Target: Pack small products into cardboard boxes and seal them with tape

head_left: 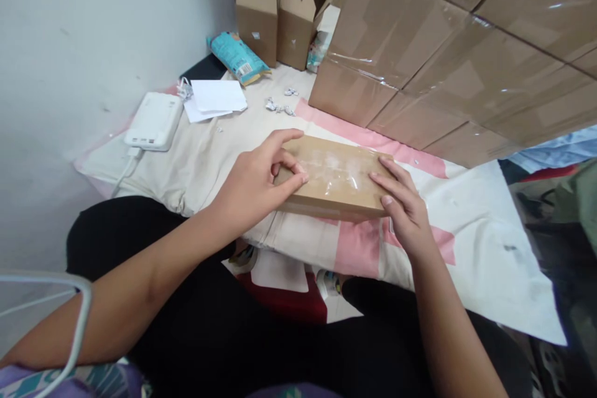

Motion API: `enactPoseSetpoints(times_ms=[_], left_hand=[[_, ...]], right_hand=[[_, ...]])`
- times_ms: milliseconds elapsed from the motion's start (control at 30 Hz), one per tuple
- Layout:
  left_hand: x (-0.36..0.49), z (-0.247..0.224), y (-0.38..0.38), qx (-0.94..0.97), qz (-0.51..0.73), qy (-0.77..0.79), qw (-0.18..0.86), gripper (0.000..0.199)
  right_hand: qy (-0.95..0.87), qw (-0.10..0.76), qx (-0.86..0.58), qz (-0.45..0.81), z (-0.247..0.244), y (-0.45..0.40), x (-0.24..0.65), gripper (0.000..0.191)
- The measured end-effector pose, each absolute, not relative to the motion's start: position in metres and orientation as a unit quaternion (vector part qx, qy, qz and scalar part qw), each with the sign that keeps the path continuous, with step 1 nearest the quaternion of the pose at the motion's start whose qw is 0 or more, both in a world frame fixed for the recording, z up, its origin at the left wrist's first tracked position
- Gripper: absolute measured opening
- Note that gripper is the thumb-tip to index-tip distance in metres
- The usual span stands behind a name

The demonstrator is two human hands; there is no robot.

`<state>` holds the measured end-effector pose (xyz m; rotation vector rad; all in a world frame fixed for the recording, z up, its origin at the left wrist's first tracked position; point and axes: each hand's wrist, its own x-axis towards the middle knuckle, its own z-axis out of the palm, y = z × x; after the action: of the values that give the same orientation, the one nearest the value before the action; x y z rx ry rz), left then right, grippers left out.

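A closed brown cardboard box [336,168] lies in front of me with shiny clear tape [342,179] along its top. Over its left end is my left hand [261,177], thumb and a bent finger pinched together close to the tape. One finger of that hand reaches to the far left corner of the box. Whatever is in the pinch, if anything, is too small to make out. My right hand [407,208] grips the right end, with fingertips on the top and the thumb at the near edge.
A wall of taped cartons [433,56] rises at the back right. Behind stand open cardboard boxes [256,15] and a blue packet [239,56]. White papers [217,98], a white power bank [155,120] with a cable, and crumpled scraps [280,107] lie on the pink-and-white cloth [480,230].
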<state>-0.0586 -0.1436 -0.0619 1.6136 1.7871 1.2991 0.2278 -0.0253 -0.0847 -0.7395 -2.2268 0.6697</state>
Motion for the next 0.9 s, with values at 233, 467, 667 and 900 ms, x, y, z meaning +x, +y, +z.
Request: enactPoseSetpoints(times_ms=[233, 467, 667, 900], left_hand=[[-0.066, -0.068, -0.132, 0.552, 0.534, 0.613, 0.186, 0.047], [-0.074, -0.072, -0.124, 0.542, 0.600, 0.544, 0.224, 0.051], [-0.076, -0.072, -0.123, 0.555, 0.584, 0.536, 0.253, 0.054], [-0.079, -0.074, -0.125, 0.604, 0.498, 0.574, 0.239, 0.068]], right_hand=[[-0.850, 0.378, -0.273, 0.244, -0.093, -0.027, 0.224, 0.030], [-0.846, 0.386, -0.266, 0.255, -0.095, -0.027, 0.223, 0.030], [-0.844, 0.390, -0.273, 0.248, -0.096, -0.027, 0.222, 0.029], [-0.843, 0.402, -0.265, 0.239, -0.100, -0.026, 0.222, 0.030]])
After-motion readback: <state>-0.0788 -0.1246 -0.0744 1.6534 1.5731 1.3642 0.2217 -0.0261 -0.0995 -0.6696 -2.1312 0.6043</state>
